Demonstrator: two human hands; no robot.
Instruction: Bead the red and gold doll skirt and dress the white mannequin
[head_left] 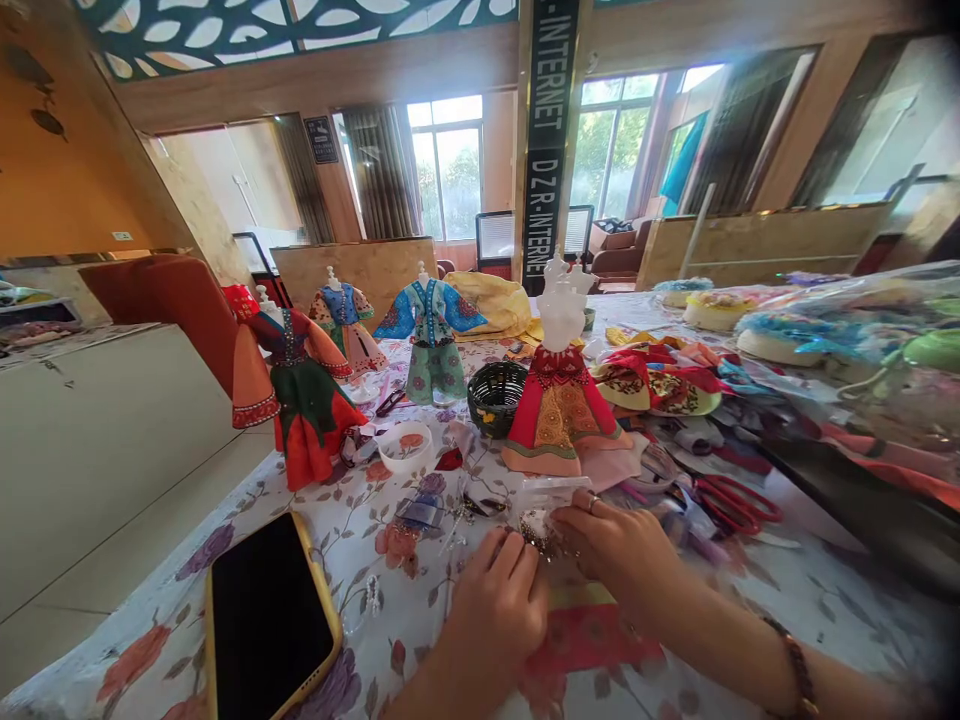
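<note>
Small gold beads (pixel 541 543) lie in and around a clear plastic box (pixel 551 487) in front of me. My left hand (pixel 499 595) has its fingers curled closed at the left side of the beads; anything between its fingertips is hidden. From the right, my right hand (pixel 615 540), with a ring on one finger, grips the box's near right edge. A piece of red and yellow cloth (pixel 592 635) lies on the table below the hands. Just beyond the box stands a white dress form in a red and gold skirt (pixel 566 425).
Dressed mini mannequins (pixel 439 335) stand at the back left. A dark basket (pixel 495 400) and a white ring of tape (pixel 405 448) are nearer. A phone (pixel 270 620) lies at front left, red-handled scissors (pixel 739 505) at right beside heaped fabric scraps (pixel 667 375).
</note>
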